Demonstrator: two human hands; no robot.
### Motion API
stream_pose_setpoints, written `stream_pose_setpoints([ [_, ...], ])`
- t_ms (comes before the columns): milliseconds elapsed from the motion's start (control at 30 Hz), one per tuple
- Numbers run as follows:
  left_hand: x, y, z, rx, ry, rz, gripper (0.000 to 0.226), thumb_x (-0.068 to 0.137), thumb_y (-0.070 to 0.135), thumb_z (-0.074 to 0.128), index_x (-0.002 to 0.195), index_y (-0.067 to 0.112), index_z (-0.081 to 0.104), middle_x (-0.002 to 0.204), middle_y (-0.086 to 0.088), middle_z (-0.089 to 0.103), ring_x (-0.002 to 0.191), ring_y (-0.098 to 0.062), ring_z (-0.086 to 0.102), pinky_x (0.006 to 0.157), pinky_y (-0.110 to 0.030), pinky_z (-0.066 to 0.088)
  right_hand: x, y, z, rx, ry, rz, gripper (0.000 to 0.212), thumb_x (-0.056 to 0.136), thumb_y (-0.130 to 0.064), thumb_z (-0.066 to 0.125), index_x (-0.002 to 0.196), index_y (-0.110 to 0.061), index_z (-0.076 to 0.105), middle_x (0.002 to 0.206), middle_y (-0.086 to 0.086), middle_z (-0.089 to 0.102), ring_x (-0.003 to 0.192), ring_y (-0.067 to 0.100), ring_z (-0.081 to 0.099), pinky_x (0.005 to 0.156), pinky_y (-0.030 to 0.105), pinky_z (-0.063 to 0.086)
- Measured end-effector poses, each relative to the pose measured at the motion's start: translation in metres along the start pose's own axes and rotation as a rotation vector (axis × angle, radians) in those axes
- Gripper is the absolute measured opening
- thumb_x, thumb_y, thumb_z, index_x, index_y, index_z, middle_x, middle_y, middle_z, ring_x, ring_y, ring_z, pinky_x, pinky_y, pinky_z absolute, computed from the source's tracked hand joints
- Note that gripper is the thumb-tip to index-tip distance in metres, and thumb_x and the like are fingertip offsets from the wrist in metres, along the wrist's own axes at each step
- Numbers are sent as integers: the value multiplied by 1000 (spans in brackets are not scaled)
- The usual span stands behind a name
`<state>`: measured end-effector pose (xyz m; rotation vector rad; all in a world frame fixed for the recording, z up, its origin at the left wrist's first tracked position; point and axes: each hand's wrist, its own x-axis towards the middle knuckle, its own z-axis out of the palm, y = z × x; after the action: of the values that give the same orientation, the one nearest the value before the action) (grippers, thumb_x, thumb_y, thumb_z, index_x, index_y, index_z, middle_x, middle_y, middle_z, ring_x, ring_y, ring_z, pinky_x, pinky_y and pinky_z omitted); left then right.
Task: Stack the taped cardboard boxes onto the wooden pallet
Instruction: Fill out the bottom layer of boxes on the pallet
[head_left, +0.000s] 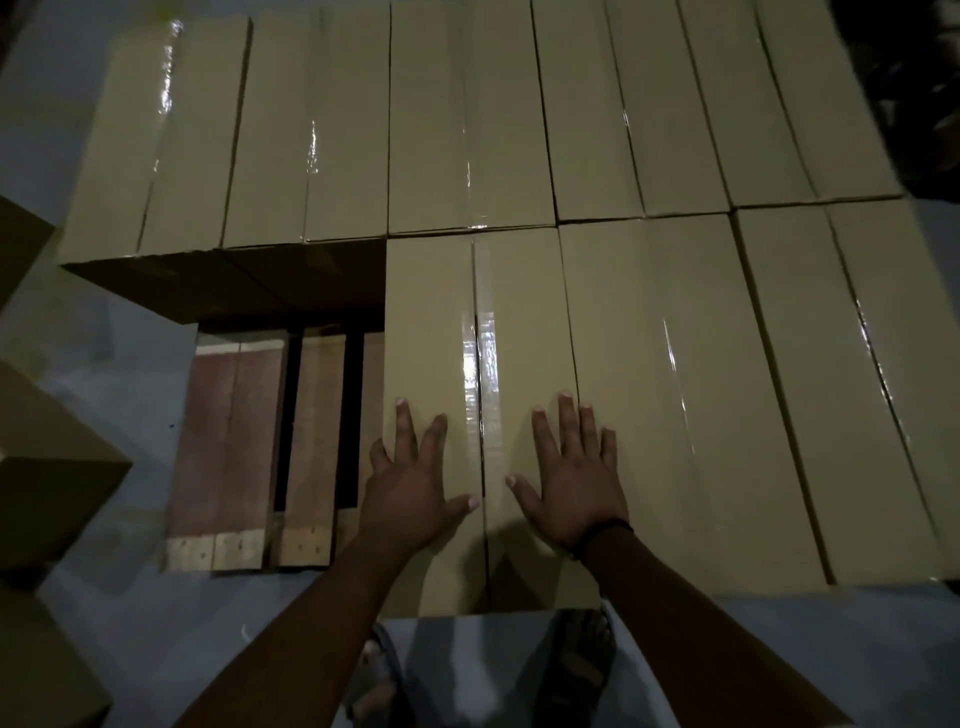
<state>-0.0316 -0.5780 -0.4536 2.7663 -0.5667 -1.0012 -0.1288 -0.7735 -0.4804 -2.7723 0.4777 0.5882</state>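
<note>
Just right of the bare pallet (234, 441) slats, the left hand (410, 483) lies flat with fingers spread on the near box (524, 312), which sits on the pallet, and the right hand (576, 478) lies likewise across the tape (480, 353).

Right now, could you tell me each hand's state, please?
Left hand: open, flat on the taped box.
Right hand: open, flat across that box's right edge.

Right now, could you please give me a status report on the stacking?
Left hand and right hand open, flat on near box. Box on pallet. Bare slats left of it; nothing blocking.
</note>
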Motion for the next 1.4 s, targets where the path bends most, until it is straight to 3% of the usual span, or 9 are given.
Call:
stream_pose_setpoints([
  [267,-18,-6,8,60,-98,7,127,76,71,72,155,42,-24,152,5,-52,148,-56,6,105,-60,43,-58,13,29,37,23,-71,101,87,-79,37,162,-16,9,167,17,-6,154,35,-4,122,55,12],
  [333,-26,-6,8,86,-115,18,130,75,70,74,155,41,-25,152,3,-53,147,-56,13,104,-58,44,-72,17,31,3,-40,-89,115,79,-85,45,162,-18,4,167,16,-12,154,35,-9,123,56,13],
  [467,-41,-8,14,143,-141,26,141,70,67,81,153,39,-30,149,0,-55,144,-54,23,102,-56,45,-89,30,24,-91,-178,-199,131,71,-82,61,158,-23,-16,160,11,-33,149,30,-27,124,47,-3],
  [633,-52,-14,23,168,-138,50,145,68,68,81,152,37,-32,149,-3,-55,139,-54,31,102,-53,46,-93,38,20,-144,-157,-249,111,87,-37,67,159,-22,-16,160,13,-33,151,32,-24,125,45,-1],
  [733,-55,-16,25,176,-132,56,144,69,66,82,153,36,-31,150,-3,-54,138,-53,33,102,-52,46,-93,36,22,-137,-138,-242,109,86,-23,65,159,-21,-16,161,14,-32,150,32,-25,122,42,-6],
  [933,-57,-17,24,183,-140,61,146,68,63,84,153,37,-32,148,-2,-56,141,-54,29,105,-53,45,-92,39,28,-100,-116,-258,103,84,-14,64,161,-16,-5,164,19,-21,152,37,-17,125,49,8],
  [1133,-58,-14,23,192,-135,57,146,69,61,85,152,38,-33,146,-2,-58,142,-53,30,104,-54,46,-92,38,28,-97,-102,-268,98,89,-16,59,161,-16,-8,163,18,-25,151,36,-22,123,45,-2],
  [1300,-59,-12,22,207,-134,50,145,69,61,84,152,37,-32,149,-4,-55,142,-54,30,105,-54,47,-93,41,36,-71,-85,-256,102,79,-18,69,161,-14,8,166,21,-6,153,39,-5,122,53,21],
  [1400,-60,-12,21,221,-120,52,144,69,61,84,154,36,-30,150,-5,-54,140,-52,32,102,-52,48,-94,40,37,-77,-89,-264,100,80,-16,66,161,-14,7,166,21,-8,153,40,-6,122,52,18],
])
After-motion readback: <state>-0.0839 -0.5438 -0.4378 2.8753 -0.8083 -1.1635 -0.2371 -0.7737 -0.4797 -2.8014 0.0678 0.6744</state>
